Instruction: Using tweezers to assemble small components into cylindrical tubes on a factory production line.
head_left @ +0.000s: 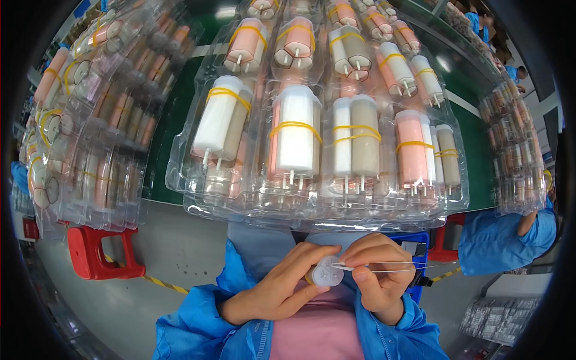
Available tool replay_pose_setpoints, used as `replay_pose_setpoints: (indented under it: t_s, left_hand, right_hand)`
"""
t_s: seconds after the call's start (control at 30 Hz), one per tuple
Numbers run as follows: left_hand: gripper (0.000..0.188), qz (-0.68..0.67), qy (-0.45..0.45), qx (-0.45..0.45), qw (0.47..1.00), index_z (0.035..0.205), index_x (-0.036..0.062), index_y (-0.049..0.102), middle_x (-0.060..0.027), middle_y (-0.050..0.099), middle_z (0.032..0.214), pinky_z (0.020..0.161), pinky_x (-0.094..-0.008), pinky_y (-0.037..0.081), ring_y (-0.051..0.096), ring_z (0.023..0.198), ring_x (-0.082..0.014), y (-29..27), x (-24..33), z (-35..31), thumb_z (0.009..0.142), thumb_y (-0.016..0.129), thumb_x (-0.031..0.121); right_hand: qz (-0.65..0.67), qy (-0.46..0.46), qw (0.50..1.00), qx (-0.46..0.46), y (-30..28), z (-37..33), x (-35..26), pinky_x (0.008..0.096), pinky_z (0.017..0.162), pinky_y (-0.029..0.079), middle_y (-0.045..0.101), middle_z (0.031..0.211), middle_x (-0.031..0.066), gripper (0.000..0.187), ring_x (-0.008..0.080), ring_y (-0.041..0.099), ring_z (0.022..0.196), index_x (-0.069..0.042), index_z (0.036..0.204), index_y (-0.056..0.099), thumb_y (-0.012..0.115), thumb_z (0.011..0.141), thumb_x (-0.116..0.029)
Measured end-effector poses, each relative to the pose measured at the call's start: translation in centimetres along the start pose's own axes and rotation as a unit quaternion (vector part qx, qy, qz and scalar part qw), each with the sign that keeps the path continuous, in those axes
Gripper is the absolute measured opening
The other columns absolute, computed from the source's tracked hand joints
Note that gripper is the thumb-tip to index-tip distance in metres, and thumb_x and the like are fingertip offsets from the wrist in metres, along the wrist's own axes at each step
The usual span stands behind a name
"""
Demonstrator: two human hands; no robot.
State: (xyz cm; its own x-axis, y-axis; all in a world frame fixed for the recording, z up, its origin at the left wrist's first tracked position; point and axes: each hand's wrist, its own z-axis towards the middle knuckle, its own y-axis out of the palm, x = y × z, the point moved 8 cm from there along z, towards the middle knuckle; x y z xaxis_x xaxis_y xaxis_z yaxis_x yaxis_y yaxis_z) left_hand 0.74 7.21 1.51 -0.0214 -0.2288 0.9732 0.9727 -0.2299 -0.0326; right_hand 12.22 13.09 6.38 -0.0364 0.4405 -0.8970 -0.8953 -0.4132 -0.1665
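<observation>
In front of my body, my left hand [281, 287] is wrapped round a small cylinder with a translucent, round end [327, 273]. Its far side is hidden in my palm. My right hand [379, 277] pinches thin white sticks [390, 267] between thumb and fingers. Their left tips touch or nearly touch the round end; their thin, wire-like ends point right. Beyond my hands, stacked clear plastic trays [180, 174] hold bundles of cylinders: white [296, 141], pink [411, 153] and grey-beige [364, 144]. Yellow rubber bands [295, 126] bind them, and thin white stems stick out at their near ends.
More loaded trays are stacked at the left [90, 186] and right [519, 150] on the green table [165, 147]. A red stool [99, 252] stands at left. At right, a person in a blue sleeve [504, 240] is near a blue crate [420, 243].
</observation>
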Motion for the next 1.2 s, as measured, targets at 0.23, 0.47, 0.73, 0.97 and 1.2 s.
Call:
replay_pose_setpoints:
  t_s: [0.23, 0.47, 0.73, 0.97, 1.2]
  left_hand:
    - [0.054, -0.013, -0.012, -0.017, 1.000, 0.134, -0.0057, 0.037, -0.0166, 0.047, 0.110, 0.074, -0.0288, 0.049, 0.051, 0.091, -0.0246, 0.09, 0.16, 0.07, 0.086, 0.060, 0.004]
    - [0.054, -0.019, -0.006, -0.020, 1.000, 0.134, -0.0055, 0.037, -0.0170, 0.047, 0.112, 0.076, -0.0286, 0.049, 0.052, 0.092, -0.0242, 0.17, 0.04, 0.09, 0.086, 0.060, 0.003]
    - [0.054, -0.023, -0.025, -0.028, 0.999, 0.134, -0.0054, 0.037, -0.0169, 0.046, 0.112, 0.075, -0.0286, 0.049, 0.052, 0.093, -0.0241, 0.36, -0.48, -0.32, 0.087, 0.060, 0.005]
    - [0.054, -0.016, -0.004, -0.020, 1.000, 0.134, -0.0062, 0.036, -0.0174, 0.046, 0.112, 0.075, -0.0293, 0.051, 0.051, 0.095, -0.0254, 0.31, 0.00, -0.07, 0.087, 0.059, 0.005]
    - [0.055, 0.016, 0.002, -0.007, 1.000, 0.133, -0.0070, 0.037, -0.0197, 0.048, 0.113, 0.075, -0.0317, 0.050, 0.051, 0.096, -0.0299, 0.11, 0.20, -0.12, 0.085, 0.060, 0.004]
  right_hand:
    - [0.006, -0.006, 1.000, -0.004, -0.07, -0.03, 0.10, 0.0292, 0.060, 0.050, 0.066, 0.077, 0.0136, 0.013, 0.0228, 0.064, 0.067, 0.002, 0.084, 0.065, 0.070, 0.073, -0.003]
    - [-0.003, -0.006, 1.000, -0.006, 0.01, 0.10, 0.08, 0.0288, 0.059, 0.050, 0.067, 0.077, 0.0130, 0.013, 0.0221, 0.064, 0.067, 0.001, 0.083, 0.065, 0.070, 0.072, -0.003]
    - [0.003, 0.002, 1.000, -0.001, -0.05, -0.04, 0.51, 0.0273, 0.056, 0.050, 0.066, 0.075, 0.0134, 0.010, 0.0209, 0.064, 0.064, 0.001, 0.082, 0.064, 0.069, 0.074, -0.002]
    - [-0.005, 0.003, 1.000, -0.002, 0.07, 0.07, 0.25, 0.0288, 0.058, 0.050, 0.066, 0.075, 0.0127, 0.009, 0.0224, 0.064, 0.065, 0.001, 0.081, 0.065, 0.069, 0.073, -0.002]
    - [-0.042, -0.009, 0.998, -0.035, 0.59, 0.56, -0.37, 0.0306, 0.060, 0.050, 0.065, 0.075, 0.0113, 0.009, 0.0246, 0.063, 0.066, 0.000, 0.078, 0.065, 0.070, 0.071, -0.001]
